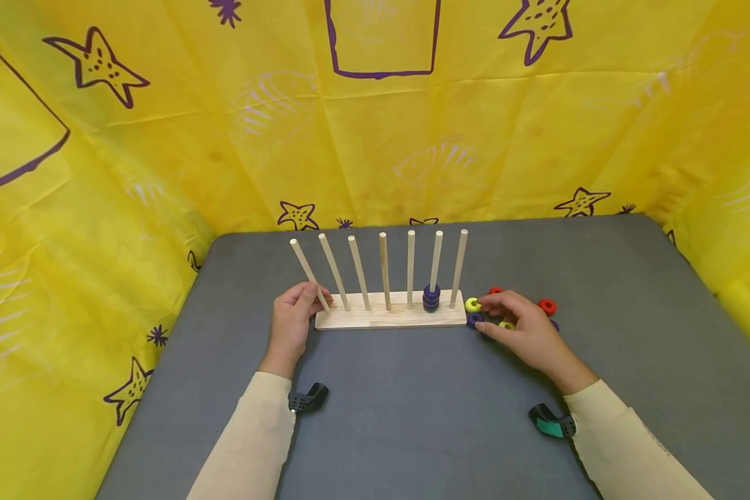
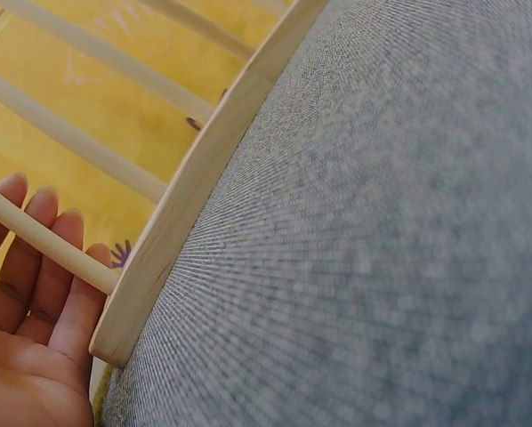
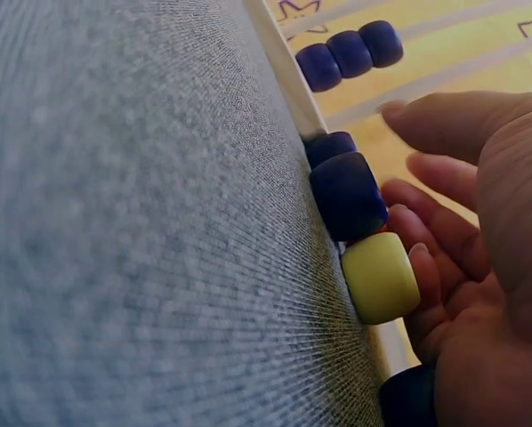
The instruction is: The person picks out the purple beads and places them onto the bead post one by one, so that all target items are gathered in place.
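A pale wooden board (image 1: 390, 318) carries a row of several upright wooden pegs (image 1: 384, 271). Three dark blue rings (image 1: 431, 298) are stacked on the second peg from the right. My left hand (image 1: 294, 319) is at the board's left end, its loosely bent fingers (image 2: 57, 267) behind the end peg. Past the right end, my right hand (image 1: 528, 330) hovers low over loose rings, thumb and fingers apart with nothing pinched between them. Nearest its fingertips are a yellow ring (image 1: 472, 305) and a blue ring (image 1: 474, 320). Another yellow ring (image 3: 382, 278) lies under the palm.
Two red rings, one behind the right hand (image 1: 496, 291) and one to its right (image 1: 546, 306), lie on the grey tabletop (image 1: 412, 417). A blue ring (image 1: 555, 324) is partly covered by that hand. Yellow patterned cloth (image 1: 375, 153) hangs behind the table and along its sides.
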A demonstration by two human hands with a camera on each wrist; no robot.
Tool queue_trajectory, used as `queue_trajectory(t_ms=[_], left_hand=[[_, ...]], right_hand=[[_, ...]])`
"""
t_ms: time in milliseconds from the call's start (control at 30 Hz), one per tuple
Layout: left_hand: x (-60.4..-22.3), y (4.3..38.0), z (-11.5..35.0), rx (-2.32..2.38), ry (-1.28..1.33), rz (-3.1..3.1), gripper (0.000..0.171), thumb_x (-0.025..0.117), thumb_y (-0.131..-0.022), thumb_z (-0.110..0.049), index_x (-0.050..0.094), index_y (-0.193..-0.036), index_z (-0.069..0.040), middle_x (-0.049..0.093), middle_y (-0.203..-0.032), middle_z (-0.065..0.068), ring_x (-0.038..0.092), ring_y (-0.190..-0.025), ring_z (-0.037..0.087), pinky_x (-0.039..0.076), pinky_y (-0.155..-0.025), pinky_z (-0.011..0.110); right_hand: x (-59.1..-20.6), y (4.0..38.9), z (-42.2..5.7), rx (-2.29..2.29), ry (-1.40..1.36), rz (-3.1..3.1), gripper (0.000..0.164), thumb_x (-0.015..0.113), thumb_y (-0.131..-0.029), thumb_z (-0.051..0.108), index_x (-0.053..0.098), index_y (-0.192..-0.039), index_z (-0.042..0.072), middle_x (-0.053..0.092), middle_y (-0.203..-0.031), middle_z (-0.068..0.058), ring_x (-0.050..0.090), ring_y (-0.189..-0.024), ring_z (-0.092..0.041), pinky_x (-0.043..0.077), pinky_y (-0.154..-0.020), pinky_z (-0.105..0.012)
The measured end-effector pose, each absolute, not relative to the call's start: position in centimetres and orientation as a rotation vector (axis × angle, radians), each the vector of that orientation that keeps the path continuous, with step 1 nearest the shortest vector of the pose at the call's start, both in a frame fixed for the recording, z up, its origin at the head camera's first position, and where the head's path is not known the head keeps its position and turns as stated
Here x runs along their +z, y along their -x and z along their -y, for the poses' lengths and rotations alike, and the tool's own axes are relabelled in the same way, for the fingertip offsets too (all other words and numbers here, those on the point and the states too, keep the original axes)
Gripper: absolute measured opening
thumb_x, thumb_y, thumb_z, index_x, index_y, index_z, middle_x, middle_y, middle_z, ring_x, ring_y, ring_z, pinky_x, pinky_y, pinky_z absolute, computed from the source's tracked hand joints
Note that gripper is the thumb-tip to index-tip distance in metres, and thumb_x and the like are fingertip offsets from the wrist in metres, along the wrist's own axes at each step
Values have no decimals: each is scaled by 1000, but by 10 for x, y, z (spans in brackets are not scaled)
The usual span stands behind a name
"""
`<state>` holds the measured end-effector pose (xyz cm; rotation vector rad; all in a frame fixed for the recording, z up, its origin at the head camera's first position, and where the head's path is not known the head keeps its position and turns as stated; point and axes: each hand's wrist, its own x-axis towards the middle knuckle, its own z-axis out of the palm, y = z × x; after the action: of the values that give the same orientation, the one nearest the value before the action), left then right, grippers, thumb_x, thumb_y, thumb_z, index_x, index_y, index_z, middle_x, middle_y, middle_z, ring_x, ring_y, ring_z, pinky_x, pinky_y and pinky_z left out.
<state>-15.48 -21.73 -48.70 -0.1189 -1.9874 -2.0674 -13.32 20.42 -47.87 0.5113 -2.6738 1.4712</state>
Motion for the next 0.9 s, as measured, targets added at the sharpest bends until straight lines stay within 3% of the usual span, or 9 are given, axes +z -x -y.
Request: queue_trajectory(t_ms=[133,467,900], left_hand=[[-487,155,217,-2066,127,1986,38,60,-114,-14,68,-102,21,70,-97,33,74,-88,22,61,-84,32],[-488,155,218,-2064,118,1989,37,59,-115,-13,68,-102,21,68,-98,36,74,-88,22,61,-84,31],[-490,156,218,-2068,110,1984,37,58,-115,-13,67,-103,22,69,-99,37,74,-89,18,61,-83,30]], right_hand=[[-479,135,-204,1397,-535,2707,34,88,-93,5,76,-125,3,70,-117,-8,64,-105,-27,51,-89,-27],[-482,137,-203,1245,-650,2736,30,89,-92,6,79,-120,10,70,-114,-4,61,-107,-27,49,-95,-51],[-483,136,-200,1116,-714,2778,35,94,-88,10,79,-120,9,75,-117,-5,56,-107,-28,47,-92,-52]])
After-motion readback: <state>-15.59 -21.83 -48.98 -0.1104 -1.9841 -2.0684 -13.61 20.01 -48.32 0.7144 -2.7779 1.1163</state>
